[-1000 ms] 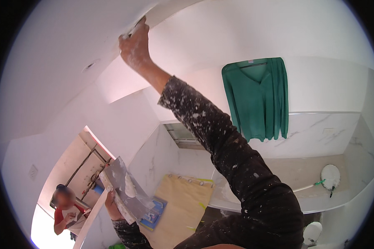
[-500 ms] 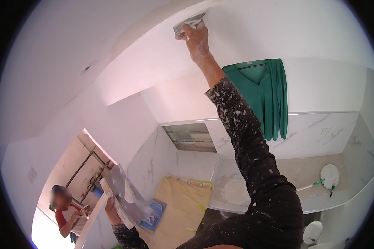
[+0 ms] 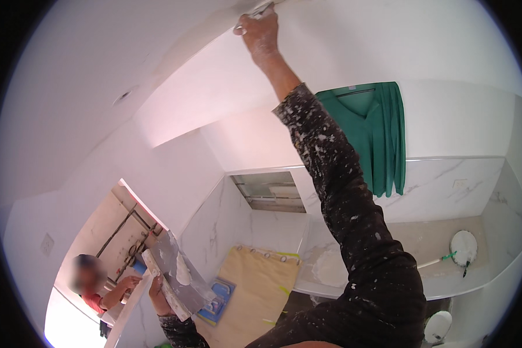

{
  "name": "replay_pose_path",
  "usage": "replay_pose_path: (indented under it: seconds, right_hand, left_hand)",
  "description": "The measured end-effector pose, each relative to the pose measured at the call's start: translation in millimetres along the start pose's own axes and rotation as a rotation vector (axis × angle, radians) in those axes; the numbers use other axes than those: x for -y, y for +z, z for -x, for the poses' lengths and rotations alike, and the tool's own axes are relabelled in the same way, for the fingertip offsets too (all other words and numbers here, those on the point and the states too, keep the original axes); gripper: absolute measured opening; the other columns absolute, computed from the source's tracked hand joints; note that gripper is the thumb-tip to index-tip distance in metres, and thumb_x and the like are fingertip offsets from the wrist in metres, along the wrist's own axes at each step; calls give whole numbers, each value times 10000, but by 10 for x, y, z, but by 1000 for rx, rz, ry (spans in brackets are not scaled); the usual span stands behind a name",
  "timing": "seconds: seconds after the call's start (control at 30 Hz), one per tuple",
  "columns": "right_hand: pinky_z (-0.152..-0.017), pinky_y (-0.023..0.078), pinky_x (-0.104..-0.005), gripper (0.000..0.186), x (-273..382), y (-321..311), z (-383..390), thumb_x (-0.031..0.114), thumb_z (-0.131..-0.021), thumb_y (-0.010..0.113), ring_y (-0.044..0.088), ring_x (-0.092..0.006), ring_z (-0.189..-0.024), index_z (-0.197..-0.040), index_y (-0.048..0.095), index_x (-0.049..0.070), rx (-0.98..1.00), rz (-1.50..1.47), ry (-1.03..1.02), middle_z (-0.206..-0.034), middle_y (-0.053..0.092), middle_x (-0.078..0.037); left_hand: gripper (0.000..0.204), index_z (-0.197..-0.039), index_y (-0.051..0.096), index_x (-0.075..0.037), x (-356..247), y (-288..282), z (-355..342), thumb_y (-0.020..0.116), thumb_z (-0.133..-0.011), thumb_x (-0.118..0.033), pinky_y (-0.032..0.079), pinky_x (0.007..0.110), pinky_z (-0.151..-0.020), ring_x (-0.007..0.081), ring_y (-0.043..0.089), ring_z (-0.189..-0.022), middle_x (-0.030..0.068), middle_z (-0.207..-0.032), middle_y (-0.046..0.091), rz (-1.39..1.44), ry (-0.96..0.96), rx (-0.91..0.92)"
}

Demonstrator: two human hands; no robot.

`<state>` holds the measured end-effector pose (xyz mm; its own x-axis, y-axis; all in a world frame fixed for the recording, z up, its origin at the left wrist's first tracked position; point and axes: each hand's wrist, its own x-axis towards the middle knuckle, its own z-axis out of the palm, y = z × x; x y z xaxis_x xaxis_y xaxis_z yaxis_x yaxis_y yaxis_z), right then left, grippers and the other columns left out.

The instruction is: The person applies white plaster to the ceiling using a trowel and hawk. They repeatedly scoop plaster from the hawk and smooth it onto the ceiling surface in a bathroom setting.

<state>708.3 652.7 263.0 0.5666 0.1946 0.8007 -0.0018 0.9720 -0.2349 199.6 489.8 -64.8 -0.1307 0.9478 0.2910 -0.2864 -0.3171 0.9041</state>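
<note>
My right hand (image 3: 261,37) is raised high and closed around a putty knife (image 3: 262,10), its blade up at the edge where the white wall meets the ceiling. Most of that blade is hidden by my fingers and the tilt. Low on the left, my left hand (image 3: 159,294) grips the pale bar along the back of a wide grey plastering trowel (image 3: 169,255). A lump of white putty (image 3: 183,270) sits on its metal face. Both dark sleeves are spattered with white.
A green top (image 3: 383,139) hangs on the wall right of my arm. Below are a counter (image 3: 400,232), a round white-coated lid or pan (image 3: 464,246), a beige curtain-like sheet (image 3: 255,284) and a blue package (image 3: 219,293). Another person (image 3: 93,284) stands beyond the opening at left.
My right hand has moved up and slightly left with the putty knife, reaching the ceiling edge. The left hand and trowel stay nearly still. The other person has shifted, with an arm extended.
</note>
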Motion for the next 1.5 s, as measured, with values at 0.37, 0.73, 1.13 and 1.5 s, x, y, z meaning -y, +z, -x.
replay_pose_path:
  seconds: [0.37, 0.73, 1.13, 1.5]
  right_hand:
    - [-1020, 422, -435, 592, 285, 703, 1497, 73, -895, 566, 548, -402, -1114, -1398, 324, -125, 380, 33, 42, -1144, 541, -275]
    - [-1038, 460, -431, 686, 854, -39, 3446, 2, -825, 619, 514, -352, -1261, -1454, 426, 198, 1341, 553, -638, -1358, 517, -182]
    - [-1062, 446, -416, 524, 929, -415, 2958, -87, -744, 621, 536, -290, -1265, -1183, 684, 191, 1454, 875, -387, -1282, 639, -45]
    - [-1118, 378, -432, 434, 1667, 120, 3093, -28, -758, 664, 502, -235, -1280, -1109, 712, 222, 1726, 954, -560, -1270, 634, -4]
  left_hand:
    - [438, -1296, 500, 34, -31, 275, 103, 497, -961, -248, 505, 369, -928, 253, 632, -1042, 141, -1170, 628, 100, 40, 59]
    - [426, -1292, 494, 42, 143, 556, 67, 463, -968, -233, 550, 414, -885, 298, 660, -1005, 196, -1157, 634, 664, -197, 270]
    - [285, -1139, 565, 8, 102, 300, -8, 576, -938, -194, 546, 296, -674, 147, 642, -747, 78, -908, 632, 299, -213, 149]
    - [191, -1029, 621, -22, -118, 362, 138, 598, -941, -190, 491, 253, -647, 92, 586, -708, 21, -838, 614, 217, -296, 268]
